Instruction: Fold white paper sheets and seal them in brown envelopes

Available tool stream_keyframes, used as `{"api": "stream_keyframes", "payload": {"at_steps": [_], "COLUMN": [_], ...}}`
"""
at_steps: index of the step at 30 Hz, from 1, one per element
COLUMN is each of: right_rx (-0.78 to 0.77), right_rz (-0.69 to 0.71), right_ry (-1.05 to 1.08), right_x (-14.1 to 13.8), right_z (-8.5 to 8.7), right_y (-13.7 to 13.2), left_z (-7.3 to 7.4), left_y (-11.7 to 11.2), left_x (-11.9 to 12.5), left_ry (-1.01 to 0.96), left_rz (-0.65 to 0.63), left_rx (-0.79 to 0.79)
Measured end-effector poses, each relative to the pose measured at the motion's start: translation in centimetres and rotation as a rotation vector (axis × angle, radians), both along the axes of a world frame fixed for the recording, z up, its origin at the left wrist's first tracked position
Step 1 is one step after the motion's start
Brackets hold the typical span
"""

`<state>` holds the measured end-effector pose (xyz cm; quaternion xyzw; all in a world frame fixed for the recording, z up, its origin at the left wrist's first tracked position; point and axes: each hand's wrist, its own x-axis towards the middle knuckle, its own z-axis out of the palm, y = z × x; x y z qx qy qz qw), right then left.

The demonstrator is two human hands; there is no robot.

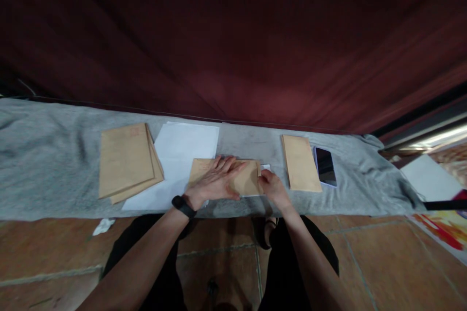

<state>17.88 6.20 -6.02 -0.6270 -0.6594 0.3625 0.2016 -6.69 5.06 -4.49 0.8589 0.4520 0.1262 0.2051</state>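
Evidently, the left hand (219, 180) lies spread across a brown envelope (251, 178), probably steadying it, while the right hand (273, 188) seems to pinch its right end, though blur hides the fingertips' exact hold. The envelope sits squarely before the body, partly over white sheets (189, 138), handy for both hands. Farther out, a loose pile (126, 161) of larger envelopes at left and a narrow stack (302, 163) just beside a phone (326, 167) perhaps leave working room on the cloth-covered table (54, 170).
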Motion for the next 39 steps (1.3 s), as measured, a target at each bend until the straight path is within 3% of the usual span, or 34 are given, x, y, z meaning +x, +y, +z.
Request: {"api": "stream_keyframes", "payload": {"at_steps": [12,21,26,29,32,36,39], "right_rx": [0.077,-0.024,0.144,0.224,0.104,-0.235,-0.407], "right_rz": [-0.005,-0.04,-0.13,-0.212,-0.178,-0.051,0.058], "right_ry": [-0.179,0.007,-0.018,0.1,0.364,0.723,0.846], "right_x": [-0.2,0.2,0.2,0.2,0.0,-0.3,0.0], "right_z": [0.3,0.4,0.4,0.7,1.4,2.7,3.5], "right_y": [-0.4,-0.1,-0.4,-0.3,0.0,0.0,-0.2], "left_z": [0.3,0.4,0.1,0.3,0.7,1.4,1.7], "left_y": [0.0,0.2,0.1,0.0,-0.1,-0.2,-0.5], "left_x": [0.4,0.3,0.4,0.6,0.8,1.0,1.1], "left_ry": [-0.024,-0.115,-0.092,-0.074,-0.072,-0.059,-0.04], "left_rz": [0.009,0.035,0.031,0.039,0.042,0.013,-0.017], "left_rx": [-0.01,-0.013,0.022,0.021,0.021,0.045,0.054]}}
